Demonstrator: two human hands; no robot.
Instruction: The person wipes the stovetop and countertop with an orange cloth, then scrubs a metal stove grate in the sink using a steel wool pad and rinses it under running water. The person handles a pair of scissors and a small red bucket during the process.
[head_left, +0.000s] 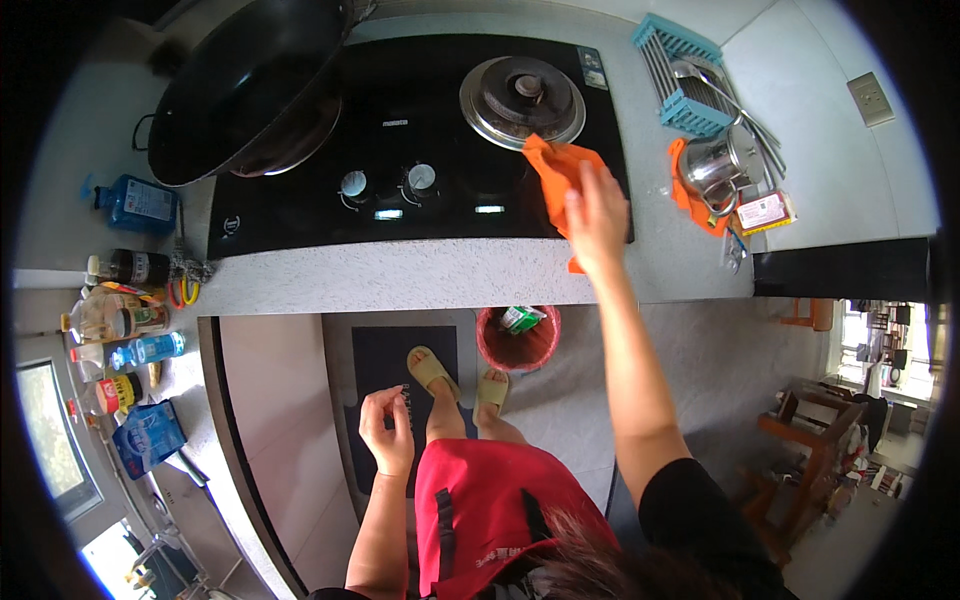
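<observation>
My right hand (598, 217) is on an orange cloth (559, 176) that lies over the right part of a black glass gas hob (420, 217), just below the right burner (528, 94). The cloth's upper corner touches or nearly touches the burner's metal ring, and a lower corner reaches the counter's front strip. My left hand (388, 431) hangs low in front of the counter, fingers curled loosely, with nothing in it. On the left burner stands a large black wok (240, 90), tilted in view. Two round knobs (421, 177) sit in the hob's middle.
At right are a blue rack (694, 112) with utensils, a steel pot (712, 161) on another orange cloth and a small box (765, 212). Several bottles (142, 266), scissors (184, 292) and a blue packet (150, 437) line the left counter. A red-lined bin (517, 349) stands on the floor.
</observation>
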